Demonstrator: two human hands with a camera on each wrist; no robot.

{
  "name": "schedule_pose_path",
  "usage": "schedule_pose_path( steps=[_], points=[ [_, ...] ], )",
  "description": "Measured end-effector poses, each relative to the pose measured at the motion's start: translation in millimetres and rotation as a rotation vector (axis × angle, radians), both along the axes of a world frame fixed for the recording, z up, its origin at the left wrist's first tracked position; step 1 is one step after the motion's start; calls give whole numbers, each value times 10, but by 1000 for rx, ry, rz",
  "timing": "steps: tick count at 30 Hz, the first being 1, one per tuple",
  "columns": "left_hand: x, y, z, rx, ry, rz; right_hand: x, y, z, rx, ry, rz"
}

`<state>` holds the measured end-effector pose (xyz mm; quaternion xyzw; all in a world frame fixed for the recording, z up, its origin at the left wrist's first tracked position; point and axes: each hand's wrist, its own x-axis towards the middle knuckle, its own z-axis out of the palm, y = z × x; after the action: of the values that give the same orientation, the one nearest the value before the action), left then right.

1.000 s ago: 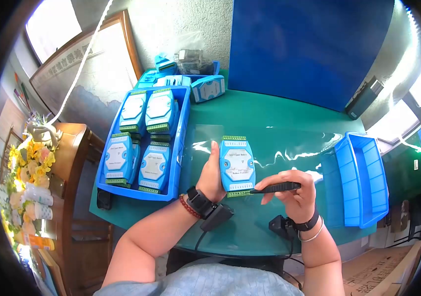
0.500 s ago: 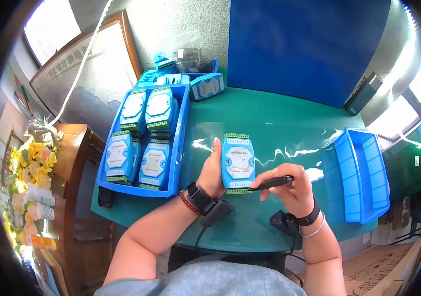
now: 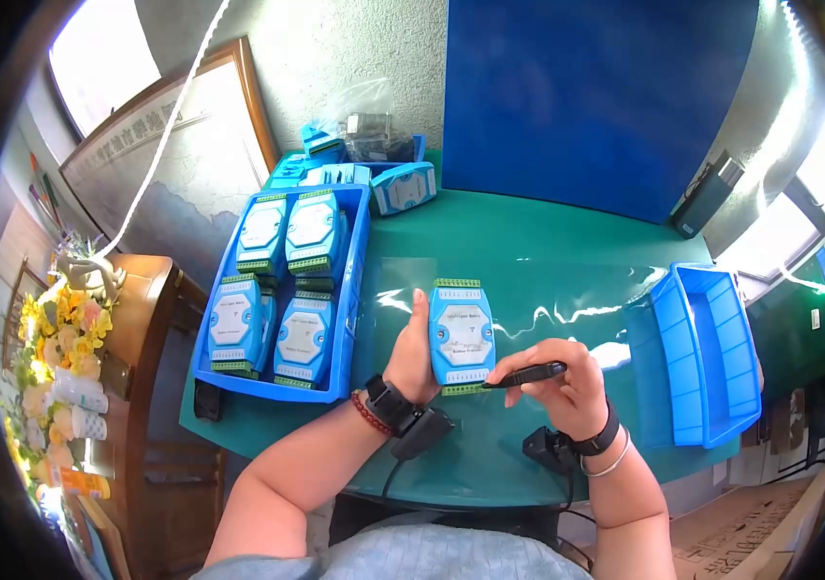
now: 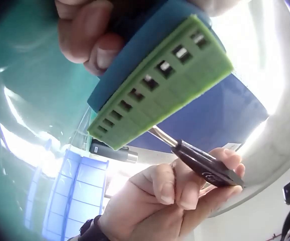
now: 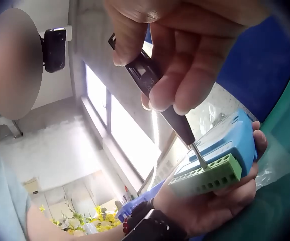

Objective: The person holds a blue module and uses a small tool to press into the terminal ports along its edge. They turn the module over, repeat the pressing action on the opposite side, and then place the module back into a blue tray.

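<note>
My left hand (image 3: 414, 356) holds a light-blue electronic module (image 3: 463, 333), its pale label facing up and a green terminal block at each end. Between the thumb and fingers of my right hand (image 3: 575, 389) is a small black-handled screwdriver (image 3: 536, 374). In the right wrist view, the metal shaft (image 5: 199, 154) reaches down to a hole on top of the near terminal block (image 5: 207, 176). The left wrist view shows that block's row of square openings (image 4: 150, 83), with the shaft passing behind its lower edge, where the tip is hidden.
On the left stands a blue bin (image 3: 358, 290) of similar modules. A second blue bin (image 3: 688, 358) sits at the right. Behind the first bin are more blue parts and a module on its side (image 3: 405, 188). A blue panel (image 3: 596, 97) rises at the back of the green table (image 3: 528, 227).
The right fingers have shifted and turned on the screwdriver handle, while its tip stays at the same terminal block. The left hand keeps its hold on the module. The head view has tilted slightly.
</note>
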<state>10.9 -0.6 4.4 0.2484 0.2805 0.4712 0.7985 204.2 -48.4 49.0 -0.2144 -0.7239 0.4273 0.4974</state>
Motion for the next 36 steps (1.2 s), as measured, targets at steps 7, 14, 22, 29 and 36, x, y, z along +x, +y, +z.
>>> schedule_pose_path(
  steps=[7,14,22,29,36],
  points=[
    [7,30,-51,-19,-24,38,-10,27,64,301,-99,-58],
    [16,21,-65,-9,8,66,57,52,86,234,-25,31],
    [20,-3,-32,-10,-35,67,-32,1,24,51,127,0],
    [8,-8,-37,1,-76,45,-34,-36,7,-40,154,-80],
    [21,-8,-27,-29,-60,56,-51,-51,-6,-13,110,-93]
  ],
)
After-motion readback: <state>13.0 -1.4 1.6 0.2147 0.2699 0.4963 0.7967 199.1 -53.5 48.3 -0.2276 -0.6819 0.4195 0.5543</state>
